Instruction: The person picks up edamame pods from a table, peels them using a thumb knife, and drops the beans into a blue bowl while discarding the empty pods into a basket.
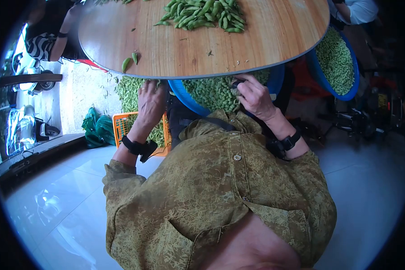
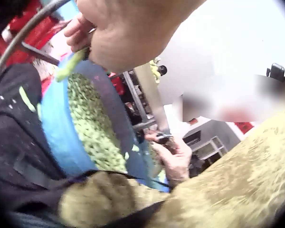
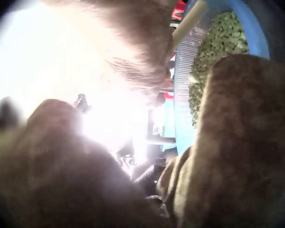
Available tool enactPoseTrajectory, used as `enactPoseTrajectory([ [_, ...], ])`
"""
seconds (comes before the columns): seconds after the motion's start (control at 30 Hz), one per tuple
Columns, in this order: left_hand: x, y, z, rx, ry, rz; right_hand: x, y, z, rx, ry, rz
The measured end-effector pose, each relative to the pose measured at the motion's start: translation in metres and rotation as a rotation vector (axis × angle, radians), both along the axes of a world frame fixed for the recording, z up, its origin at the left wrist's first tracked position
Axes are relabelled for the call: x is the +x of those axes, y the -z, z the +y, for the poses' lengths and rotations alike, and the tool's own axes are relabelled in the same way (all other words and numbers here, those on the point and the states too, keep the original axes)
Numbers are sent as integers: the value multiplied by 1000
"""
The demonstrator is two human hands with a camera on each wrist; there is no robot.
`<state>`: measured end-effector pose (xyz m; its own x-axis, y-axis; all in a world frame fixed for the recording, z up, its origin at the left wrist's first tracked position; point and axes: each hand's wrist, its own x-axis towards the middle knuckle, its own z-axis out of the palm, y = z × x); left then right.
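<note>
My left hand point(image 1: 150, 103) is beside the blue basin, above an orange basket point(image 1: 117, 130). In the left wrist view its curled fingers point(image 2: 75, 34) pinch a green soybean pod point(image 2: 69, 69) over the basin's rim. At the table's near edge, my right hand point(image 1: 256, 98) hovers over the shelled green beans point(image 1: 211, 92), fingers bent and a dark band round one of them. Whether something lies between those fingertips I cannot tell. The blue basin point(image 1: 184, 99) holding the beans sits at my lap, partly under the table.
On the round wooden table point(image 1: 166, 54) lie a heap of pods point(image 1: 202, 15) and a few loose ones. More pods point(image 1: 130, 92) spread beyond the basket. Green bags point(image 1: 99, 128) lie at left. Another blue tub of beans point(image 1: 335, 63) stands at right. Other people sit across the table.
</note>
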<state>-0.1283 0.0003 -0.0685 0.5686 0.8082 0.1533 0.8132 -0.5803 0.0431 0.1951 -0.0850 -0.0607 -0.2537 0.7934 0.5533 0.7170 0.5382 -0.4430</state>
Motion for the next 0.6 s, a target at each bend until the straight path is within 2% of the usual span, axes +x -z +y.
enactPoseTrajectory([
  [0.07,14,3,2,-97,462,-258,9,2,-3,1,45,16],
  [0.13,50,-7,-6,-120,710,-117,17,-3,-7,-159,183,90],
  [0.23,117,2,-7,-161,980,-151,20,-13,-1,-89,196,171],
  [0.3,160,18,-4,-141,1050,-159,25,-18,-5,-59,216,200],
  [0.37,203,53,-8,-123,1038,-175,29,-20,-12,-156,274,277],
  [0.43,220,83,-15,-105,1022,-194,29,-21,-16,-148,287,308],
  [0.47,224,96,-19,-96,1077,-170,30,-22,-18,-138,291,341],
  [0.53,224,85,-21,-93,1134,-144,34,-25,-22,-161,303,328],
  [0.6,205,69,-18,-252,1184,41,36,-22,-24,-234,378,347],
])
